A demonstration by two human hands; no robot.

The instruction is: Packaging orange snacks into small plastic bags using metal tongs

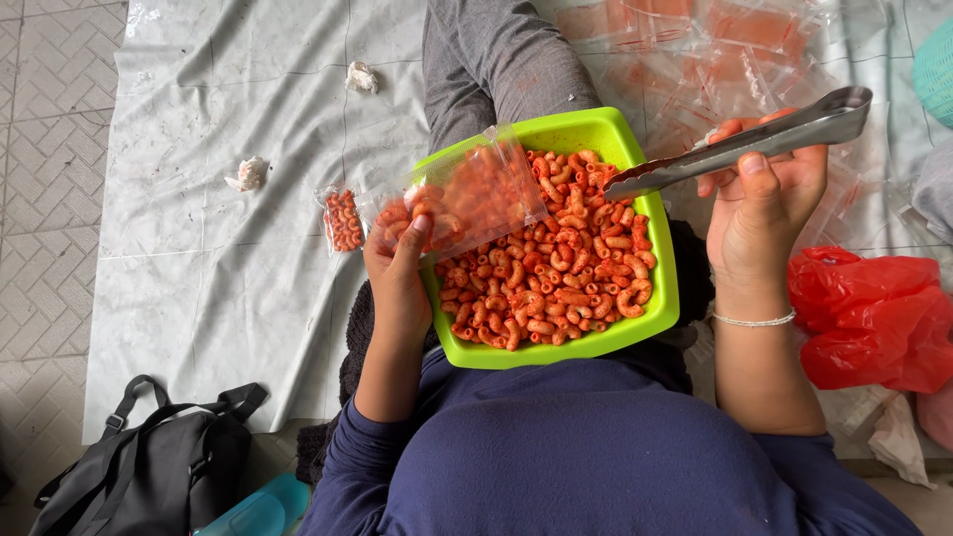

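A lime-green square tub [662, 288] rests on my lap, filled with red-orange curled snack pieces [556, 283]. My left hand [399, 260] grips a small clear plastic bag [475, 194] partly filled with the same pieces, held over the tub's left rim. My right hand [764, 199] holds metal tongs [740, 144] whose closed tips point down-left over the tub's far right side. A thin bracelet [754, 321] circles my right wrist.
A filled small bag [342, 220] lies on the pale sheet [228, 258] to the left. Empty clear bags [715, 50] are piled at the top right. A red plastic bag [874, 318] lies right, a black bag [149, 467] lower left, crumpled tissues [248, 174] nearby.
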